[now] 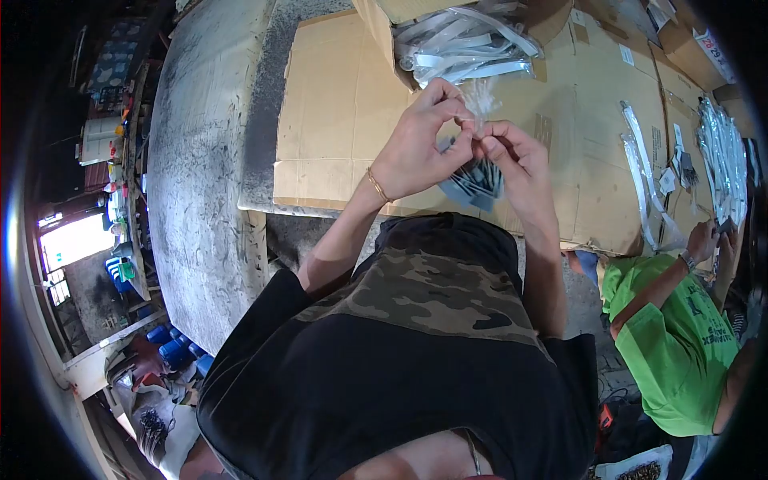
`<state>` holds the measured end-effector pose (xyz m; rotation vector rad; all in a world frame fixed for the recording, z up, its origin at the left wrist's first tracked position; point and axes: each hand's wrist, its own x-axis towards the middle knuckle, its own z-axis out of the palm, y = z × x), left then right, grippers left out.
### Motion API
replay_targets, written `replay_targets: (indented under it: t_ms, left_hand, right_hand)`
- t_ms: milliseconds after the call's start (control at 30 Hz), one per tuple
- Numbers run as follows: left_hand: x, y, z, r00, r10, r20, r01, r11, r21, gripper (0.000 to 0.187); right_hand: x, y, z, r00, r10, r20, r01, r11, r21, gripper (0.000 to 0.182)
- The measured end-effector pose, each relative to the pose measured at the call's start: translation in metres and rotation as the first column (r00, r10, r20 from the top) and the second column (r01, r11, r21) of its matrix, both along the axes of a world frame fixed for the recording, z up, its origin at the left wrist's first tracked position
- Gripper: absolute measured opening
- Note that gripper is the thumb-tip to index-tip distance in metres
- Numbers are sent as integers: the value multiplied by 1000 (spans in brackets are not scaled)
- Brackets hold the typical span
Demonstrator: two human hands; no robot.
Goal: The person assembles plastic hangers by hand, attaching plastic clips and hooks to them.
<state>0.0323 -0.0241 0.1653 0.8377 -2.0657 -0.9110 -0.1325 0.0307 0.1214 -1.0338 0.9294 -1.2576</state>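
In the head view, a clear plastic bag (472, 182) with flat grey pieces inside was held up near the front edge of the cardboard (336, 120), in front of the wearer's body. Its gathered neck was pinched by both hands, which were brought together: the fingertips of the left hand (424, 142) were closed on one side of the neck, and those of the right hand (518, 160) on the other, while the loose, crumpled top of the bag was left standing above them. The filled part was hung below the fingers, partly hidden by the left hand. Just beyond the hands, a heap of wrapped pale strips (468, 40) was held in an open cardboard box (376, 36). To the left, a pale, scuffed tabletop (204, 144) was seen. On the right, two long wrapped strips (640, 172) were laid on the cardboard, and farther right a bundle of shiny packets (720, 164) was spread beside a co-worker in a green shirt (668, 344), by whose hands (704, 240) the near end of the bundle was reached
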Motion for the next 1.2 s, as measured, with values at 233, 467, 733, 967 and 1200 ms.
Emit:
replay_targets:
  t_ms: [233,467,733,967,1200]
  left_hand:
    - [2,-5,-12,1000,0,-18,5,960,280,8]
    - [0,-13,-26,984,-33,-177,77,967,244,7]
    - [28,-61,-47,875,266,-405,22,813,581,15]
    - [144,-45,-189,891,424,161,-403,577,710,28]
    - [265,-30,-278,760,369,535,-650,467,600,23]
  right_hand:
    - [-3,-3,-3,967,-17,255,3,998,56,27]
    - [-4,-6,-11,909,126,398,-158,986,49,36]
    - [-13,-7,-20,911,163,378,-174,985,-5,38]
    - [-31,-16,-70,920,-146,-364,120,988,-94,17]
    - [-46,-29,-119,932,-248,-264,271,961,54,16]
